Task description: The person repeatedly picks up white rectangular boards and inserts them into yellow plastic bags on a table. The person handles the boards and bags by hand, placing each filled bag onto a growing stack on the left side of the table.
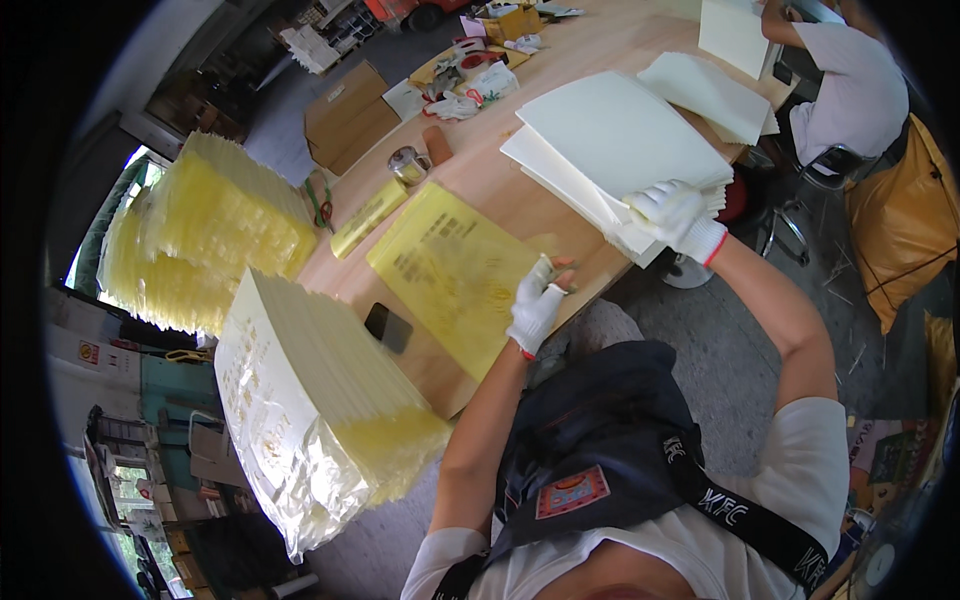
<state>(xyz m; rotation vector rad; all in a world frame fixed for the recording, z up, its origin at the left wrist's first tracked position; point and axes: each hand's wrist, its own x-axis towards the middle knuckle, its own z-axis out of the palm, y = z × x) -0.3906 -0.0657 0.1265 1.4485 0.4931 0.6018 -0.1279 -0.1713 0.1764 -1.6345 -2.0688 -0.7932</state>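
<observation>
My right hand (671,214), in a white knit glove with a red cuff, grips the near corner of the white sheets (622,142). The sheets lie in a fanned stack along the table's edge. My left hand (538,304), gloved with bare fingertips showing, is at the near right edge of a printed yellow plastic bag (450,270). That bag lies flat, seemingly on others like it. Whether the left fingers pinch its edge is hard to tell.
Tall stacks of filled yellow bags (225,202) and wrapped sheets (330,375) stand at left. A phone (388,328), red-handled scissors (323,214), a metal mug (409,165) and a cardboard box (351,116) are around the wooden table (495,180). A seated person (855,90) works at far right.
</observation>
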